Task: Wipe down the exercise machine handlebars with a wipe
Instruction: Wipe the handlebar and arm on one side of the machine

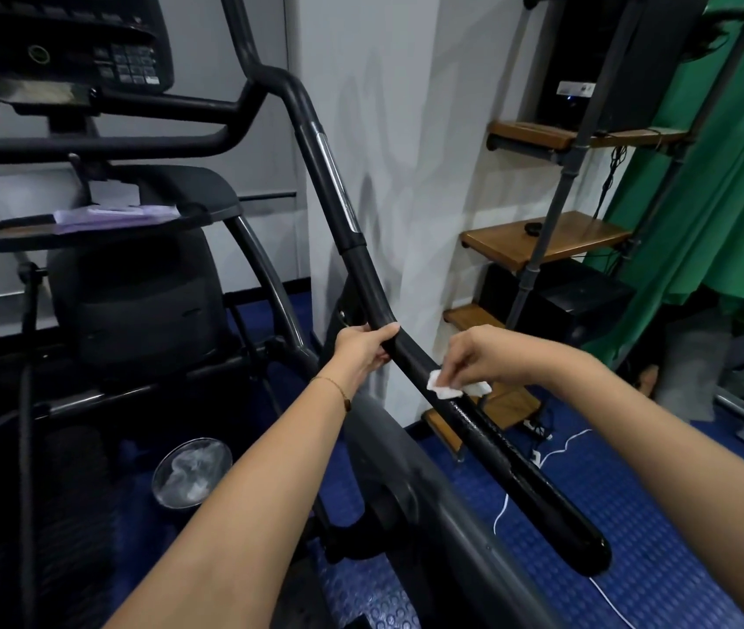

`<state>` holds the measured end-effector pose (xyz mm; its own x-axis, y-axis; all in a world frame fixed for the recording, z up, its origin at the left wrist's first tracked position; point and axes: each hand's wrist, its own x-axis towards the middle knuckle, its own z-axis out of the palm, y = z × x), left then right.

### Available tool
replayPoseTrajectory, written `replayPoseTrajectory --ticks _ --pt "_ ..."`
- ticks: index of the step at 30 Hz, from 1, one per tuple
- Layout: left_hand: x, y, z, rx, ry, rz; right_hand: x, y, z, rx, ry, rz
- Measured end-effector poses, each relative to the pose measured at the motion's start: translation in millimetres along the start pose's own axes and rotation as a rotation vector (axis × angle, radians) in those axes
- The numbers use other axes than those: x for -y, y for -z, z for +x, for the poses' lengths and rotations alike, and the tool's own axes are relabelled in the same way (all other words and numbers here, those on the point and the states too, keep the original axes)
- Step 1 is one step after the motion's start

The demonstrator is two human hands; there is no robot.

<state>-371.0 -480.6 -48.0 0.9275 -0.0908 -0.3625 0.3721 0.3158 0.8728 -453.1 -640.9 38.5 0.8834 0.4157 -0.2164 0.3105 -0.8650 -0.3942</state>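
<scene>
A long black handlebar [363,270] of the exercise machine runs from the console at upper left down to its rounded end at lower right. My left hand [363,349] grips the bar at its bend, fingers wrapped round it. Just below, my right hand [481,358] pinches a small white wipe [447,389] and holds it against the bar. The stretch of bar below the wipe looks wet and glossy.
The machine's console [66,43] and a tray with papers [111,215] are at upper left. A lined bin [190,472] stands on the blue floor. Wooden shelves on a pipe frame [547,238], a green curtain [724,183] and loose white cables [556,451] lie to the right.
</scene>
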Motion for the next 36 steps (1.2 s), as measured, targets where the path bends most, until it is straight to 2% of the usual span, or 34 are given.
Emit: replayPoseTrajectory --ticks 4,9,13,17,21,25,30,34,36 --pt "-1 1 4 0.010 0.001 0.019 -1 -11 3 -0.153 -0.001 0.033" --pt "-2 1 3 0.013 -0.015 0.065 4 -4 0 -0.055 -0.024 0.015" --pt "-1 1 1 0.032 -0.036 0.052 11 -10 -1 -0.140 0.005 -0.026" --pt "0 1 0 0.012 -0.033 0.039 12 -2 -6 0.014 -0.027 -0.036" --pt "1 0 1 0.010 -0.043 0.042 18 -8 -4 -0.064 -0.027 -0.105" --pt "0 1 2 0.011 -0.042 0.043 22 -3 -3 0.078 -0.063 -0.165" --pt "1 1 1 0.040 -0.036 0.028 19 -14 5 -0.192 -0.039 -0.084" --pt "0 1 2 0.033 -0.035 0.023 15 -6 -5 -0.041 -0.054 -0.053" --pt "1 1 2 0.031 -0.033 0.020 14 -7 -4 -0.041 -0.058 -0.056"
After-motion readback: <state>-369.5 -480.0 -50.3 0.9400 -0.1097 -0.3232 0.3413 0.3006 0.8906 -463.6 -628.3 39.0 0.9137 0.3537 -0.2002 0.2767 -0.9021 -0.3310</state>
